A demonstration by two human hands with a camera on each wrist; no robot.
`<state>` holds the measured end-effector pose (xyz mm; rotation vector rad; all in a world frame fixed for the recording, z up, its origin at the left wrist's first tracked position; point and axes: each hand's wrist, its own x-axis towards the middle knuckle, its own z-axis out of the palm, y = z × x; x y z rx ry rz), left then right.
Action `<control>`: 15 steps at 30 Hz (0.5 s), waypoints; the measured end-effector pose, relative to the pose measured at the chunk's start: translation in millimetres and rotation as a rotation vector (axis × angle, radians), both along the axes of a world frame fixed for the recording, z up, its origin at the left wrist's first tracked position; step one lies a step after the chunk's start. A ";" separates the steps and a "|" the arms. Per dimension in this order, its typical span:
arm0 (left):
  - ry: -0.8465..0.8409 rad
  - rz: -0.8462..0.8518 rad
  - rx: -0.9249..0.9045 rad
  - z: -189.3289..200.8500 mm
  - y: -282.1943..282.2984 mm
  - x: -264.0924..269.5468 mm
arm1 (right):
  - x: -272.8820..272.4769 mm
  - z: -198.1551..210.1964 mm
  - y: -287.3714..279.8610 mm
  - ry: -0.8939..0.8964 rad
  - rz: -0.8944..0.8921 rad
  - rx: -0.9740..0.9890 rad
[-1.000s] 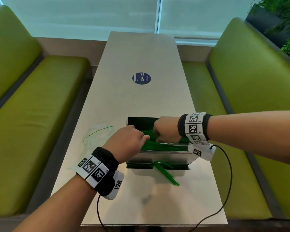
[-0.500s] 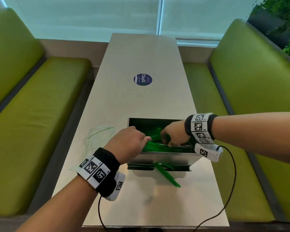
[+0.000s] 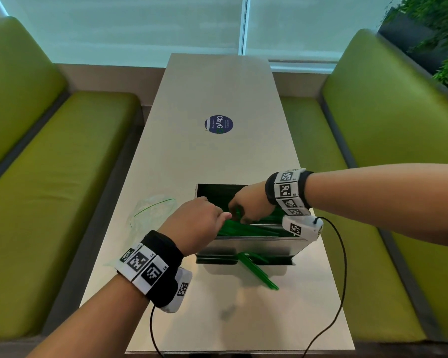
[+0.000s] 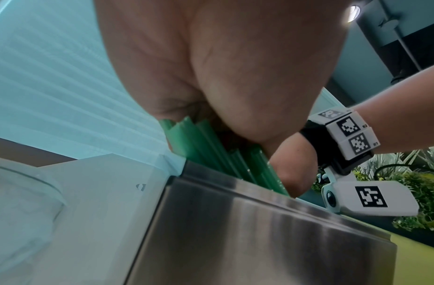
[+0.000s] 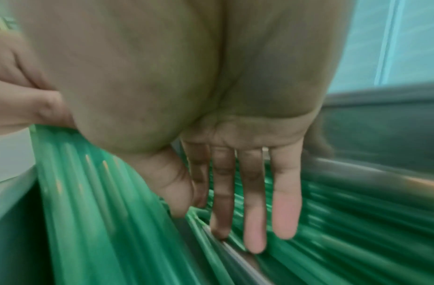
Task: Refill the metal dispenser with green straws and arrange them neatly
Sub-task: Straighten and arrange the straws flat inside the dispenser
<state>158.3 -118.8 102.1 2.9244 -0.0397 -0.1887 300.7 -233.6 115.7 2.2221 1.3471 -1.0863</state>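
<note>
**Straws going in, 2 hands at the open top**

Metal dispenser [image 3: 248, 245] sits on the table [image 3: 217, 156] at my 12 o'clock, near edge, top open. I read this as mid-load: most green straws [image 3: 246, 229] lie inside, slanting up toward 9 o'clock, not yet level.

Left hand [image 3: 195, 223] is at the dispenser's 9 o'clock corner, fingers clenched round the bunched straw ends. On the left wrist view the cut ends fan out under the palm, above the steel rim. I judge the grasp is there to keep the ends together while the other ends drop in.

Right hand [image 3: 251, 205] comes in from 3 o'clock, reaching down into the box. Right wrist view shows its fingers [image 5: 252, 216] straight and released, tips on the straws, holding nothing; likely spreading or pressing them flat. That view is motion-blurred.

A few loose straws [image 3: 259, 272] poke out of the dispensing slot toward 5 o'clock. They will need tucking back.

An empty-looking clear bag [image 3: 153, 210] lies at 9 o'clock of the dispenser, apart from it.
</note>
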 end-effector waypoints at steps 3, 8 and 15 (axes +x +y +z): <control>-0.002 0.010 -0.005 -0.5 0.2 -0.7 | 1.9 -1.1 -1.4 -0.037 -0.041 0.124; 0.008 0.009 0.004 -0.6 -0.1 0.5 | 8.7 1.3 -13.0 0.009 -0.051 0.120; 0.004 0.000 0.009 -0.7 0.0 1.4 | 2.1 -16.8 0.3 0.014 -0.003 0.152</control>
